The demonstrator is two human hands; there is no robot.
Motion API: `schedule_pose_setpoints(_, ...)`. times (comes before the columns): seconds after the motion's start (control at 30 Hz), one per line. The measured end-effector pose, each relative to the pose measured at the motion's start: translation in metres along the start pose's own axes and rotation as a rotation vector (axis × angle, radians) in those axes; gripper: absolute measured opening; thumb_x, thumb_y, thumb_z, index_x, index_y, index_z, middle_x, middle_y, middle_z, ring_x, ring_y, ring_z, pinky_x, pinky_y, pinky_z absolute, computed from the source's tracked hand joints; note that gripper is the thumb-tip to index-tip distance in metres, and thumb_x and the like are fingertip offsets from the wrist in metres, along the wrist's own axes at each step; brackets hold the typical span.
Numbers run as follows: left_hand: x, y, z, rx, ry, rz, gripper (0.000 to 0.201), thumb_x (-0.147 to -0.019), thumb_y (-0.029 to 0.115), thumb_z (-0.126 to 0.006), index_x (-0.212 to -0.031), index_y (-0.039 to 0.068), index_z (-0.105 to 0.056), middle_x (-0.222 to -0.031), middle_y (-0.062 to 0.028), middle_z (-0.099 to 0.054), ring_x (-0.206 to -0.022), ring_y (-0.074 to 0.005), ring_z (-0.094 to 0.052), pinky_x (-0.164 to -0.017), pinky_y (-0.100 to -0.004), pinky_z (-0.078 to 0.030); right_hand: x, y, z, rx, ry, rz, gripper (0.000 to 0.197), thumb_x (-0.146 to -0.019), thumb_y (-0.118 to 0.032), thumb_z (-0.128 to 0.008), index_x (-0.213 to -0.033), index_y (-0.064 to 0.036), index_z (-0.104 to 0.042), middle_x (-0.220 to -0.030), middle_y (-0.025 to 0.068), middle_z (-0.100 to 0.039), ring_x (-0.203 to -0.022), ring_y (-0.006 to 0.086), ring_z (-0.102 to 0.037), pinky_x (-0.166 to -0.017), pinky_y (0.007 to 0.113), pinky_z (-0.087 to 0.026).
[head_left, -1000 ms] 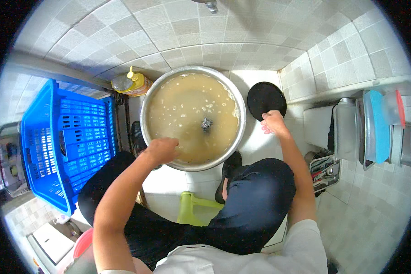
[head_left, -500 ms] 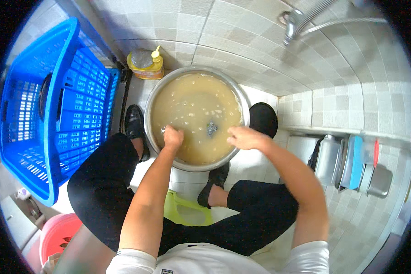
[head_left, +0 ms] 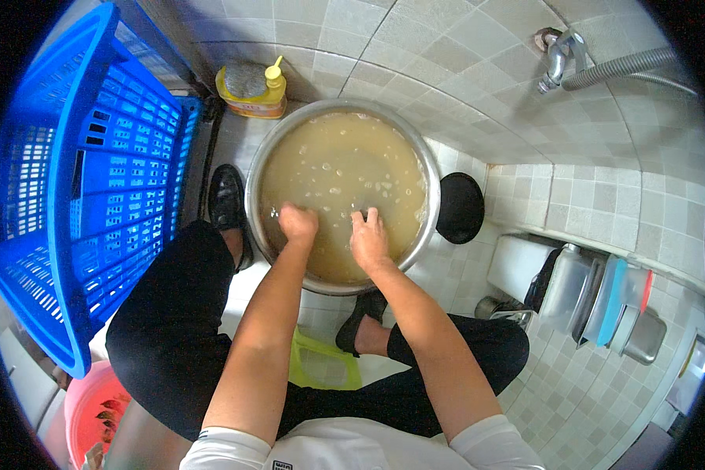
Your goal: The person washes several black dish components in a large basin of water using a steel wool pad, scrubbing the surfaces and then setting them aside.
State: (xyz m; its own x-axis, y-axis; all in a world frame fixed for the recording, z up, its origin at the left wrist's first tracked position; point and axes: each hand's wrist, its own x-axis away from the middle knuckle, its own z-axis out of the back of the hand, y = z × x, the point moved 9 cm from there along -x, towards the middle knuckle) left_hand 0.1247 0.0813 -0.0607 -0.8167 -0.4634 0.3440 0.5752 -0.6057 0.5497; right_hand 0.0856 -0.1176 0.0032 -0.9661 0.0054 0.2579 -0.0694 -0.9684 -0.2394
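A wide metal basin (head_left: 259,149) stands on the floor between my feet, full of cloudy brownish water (head_left: 337,149) with pale foam bubbles. My left hand (head_left: 298,222) dips into the water near the basin's left side; its fingers are under the surface and hidden. Beside it a small shiny spot shows at the waterline. Right of centre, my right hand (head_left: 368,239) reaches down into the water, fingers curled over a dark grey steel wool scourer (head_left: 365,212). Most of the scourer is hidden by the fingers and murky water.
A big blue plastic basket (head_left: 63,235) stands at left. Behind the basin is a yellow pump bottle (head_left: 273,82). A tap (head_left: 554,66) with a grey hose is on the right wall. Containers and trays (head_left: 572,290) stand at right; a pink tub (head_left: 82,407) is lower left.
My right hand has moved left from the basin's right rim into the water, over the steel wool scourer that lay in plain sight. My left hand stays at the left side.
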Motion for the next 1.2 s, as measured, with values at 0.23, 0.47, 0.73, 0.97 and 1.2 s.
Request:
schedule_pose_setpoints(0.23,-0.021,-0.032,-0.002,0.021,-0.096,0.174,0.024,-0.069,0.014,-0.072,-0.084,-0.004,-0.069,-0.09,-0.0263,-0.071,-0.085,-0.0433,-0.07,-0.081,-0.0459,-0.056,-0.015,0.003,0.015,-0.382,-0.02,-0.16,0.043,-0.073,0.0,-0.07,-0.114,-0.0078,-0.057,-0.115,0.0219,-0.05,-0.107,0.0415,-0.056,-0.09,0.047,-0.049)
schedule_pose_setpoints(0.47,0.01,0.008,0.022,0.061,-0.002,0.184,0.02,-0.068,0.016,-0.07,-0.084,0.003,-0.072,-0.09,-0.0227,-0.072,-0.088,-0.0407,-0.07,-0.084,-0.0479,-0.055,-0.001,0.018,0.011,-0.46,-0.012,-0.129,0.043,-0.074,-0.002,-0.071,-0.114,-0.0066,-0.056,-0.113,0.0239,-0.052,-0.11,0.0432,-0.053,-0.094,0.047,-0.046)
schedule_pose_setpoints(0.73,0.006,0.011,0.027,-0.063,-0.097,0.23,0.019,-0.072,0.015,-0.069,-0.084,0.001,-0.071,-0.093,-0.0243,-0.071,-0.092,-0.0421,-0.07,-0.085,-0.0463,-0.056,0.022,0.011,0.004,-0.473,-0.031,-0.18,0.046,-0.076,-0.006,-0.073,-0.118,-0.0073,-0.055,-0.114,0.0238,-0.054,-0.11,0.0442,-0.054,-0.096,0.048,-0.046)
schedule_pose_setpoints(0.97,0.025,0.036,0.038,-0.106,-0.116,0.199,0.027,-0.074,0.017,-0.07,-0.094,-0.001,-0.069,-0.1,-0.0259,-0.07,-0.095,-0.0435,-0.069,-0.089,-0.0482,-0.055,0.027,0.016,0.017,-0.539,0.203,-0.288,0.052,-0.072,-0.008,-0.074,-0.119,0.0001,-0.054,-0.119,0.0248,-0.055,-0.113,0.0414,-0.054,-0.099,0.045,-0.045)
schedule_pose_setpoints(1.2,0.027,0.041,0.052,-0.099,-0.064,0.124,0.032,-0.075,0.017,-0.07,-0.099,-0.003,-0.064,-0.103,-0.0276,-0.069,-0.099,-0.0433,-0.067,-0.089,-0.0487,-0.054,0.027,0.006,0.022,-0.539,0.046,-0.319,0.058,-0.066,-0.017,-0.078,-0.118,0.0016,-0.06,-0.113,0.0259,-0.061,-0.114,0.0418,-0.055,-0.101,0.046,-0.044)
